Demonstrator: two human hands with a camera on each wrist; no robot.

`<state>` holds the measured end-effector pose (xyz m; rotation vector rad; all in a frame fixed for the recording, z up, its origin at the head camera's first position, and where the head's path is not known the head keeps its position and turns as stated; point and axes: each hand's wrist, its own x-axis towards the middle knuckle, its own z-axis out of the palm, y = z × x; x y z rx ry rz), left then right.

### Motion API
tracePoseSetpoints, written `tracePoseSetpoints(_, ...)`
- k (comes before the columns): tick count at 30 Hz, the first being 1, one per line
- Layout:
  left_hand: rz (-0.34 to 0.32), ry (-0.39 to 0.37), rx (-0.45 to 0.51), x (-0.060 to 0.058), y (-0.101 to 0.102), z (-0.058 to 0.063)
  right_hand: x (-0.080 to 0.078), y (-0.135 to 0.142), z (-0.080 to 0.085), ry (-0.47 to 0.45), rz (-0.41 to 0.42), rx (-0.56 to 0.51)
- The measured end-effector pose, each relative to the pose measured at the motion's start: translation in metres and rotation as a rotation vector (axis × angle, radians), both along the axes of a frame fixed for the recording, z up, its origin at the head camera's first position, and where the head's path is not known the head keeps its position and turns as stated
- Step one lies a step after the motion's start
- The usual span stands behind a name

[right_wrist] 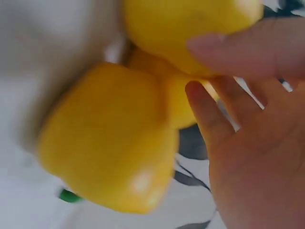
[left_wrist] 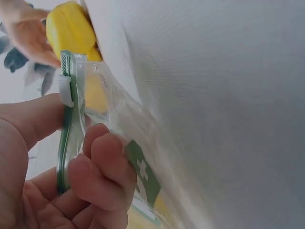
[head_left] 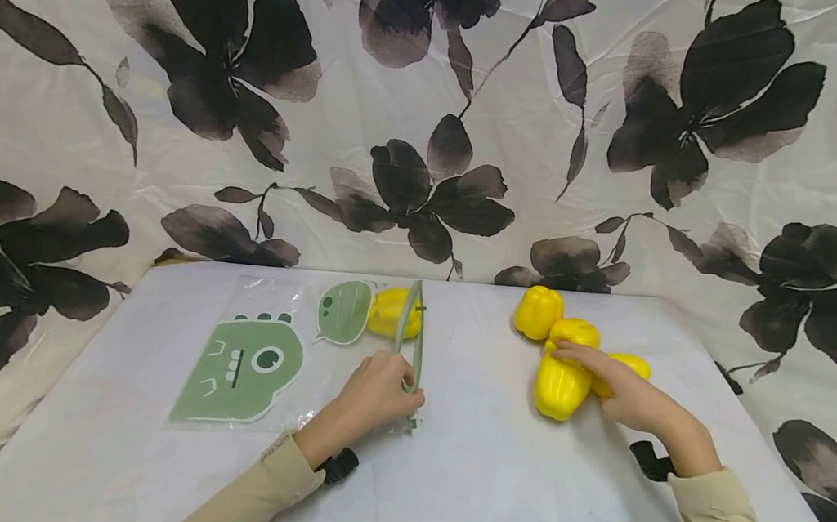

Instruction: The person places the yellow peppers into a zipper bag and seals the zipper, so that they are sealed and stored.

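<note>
My left hand (head_left: 375,389) pinches the green zip edge of a clear zip bag (head_left: 335,385) printed with a green cartoon creature. In the left wrist view, the thumb is on one side of the zip strip (left_wrist: 70,129) and the curled fingers on the other, near a white slider (left_wrist: 66,90). One yellow bell pepper (head_left: 388,314) lies inside the bag by its opening. My right hand (head_left: 629,392) is over a cluster of yellow bell peppers (head_left: 562,387), its fingers fairly straight. In the right wrist view, thumb and fingers lie against a pepper (right_wrist: 190,28) without closing round it.
Several bell peppers sit touching on the right of the white table (head_left: 475,478); one pepper (head_left: 538,311) is at the back of the group. A floral cloth (head_left: 429,131) hangs behind the table. Black wrist bands (head_left: 339,465) are on both arms.
</note>
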<state>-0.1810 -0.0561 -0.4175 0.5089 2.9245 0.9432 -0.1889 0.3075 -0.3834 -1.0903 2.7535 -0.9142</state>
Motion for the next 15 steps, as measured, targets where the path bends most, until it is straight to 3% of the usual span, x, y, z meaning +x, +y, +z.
tracePoseSetpoints(3,0.0,0.002,-0.005,-0.001,-0.001,-0.002,0.0,0.0,-0.013,0.053,-0.001,0.016)
tracePoseSetpoints(7,0.002,0.001,-0.004,-0.002,-0.002,-0.004,0.002,-0.002,-0.019,0.059,-0.076,0.052)
tracePoseSetpoints(15,-0.003,-0.002,0.002,-0.001,-0.003,-0.003,0.007,-0.012,-0.015,-0.039,-0.157,0.076)
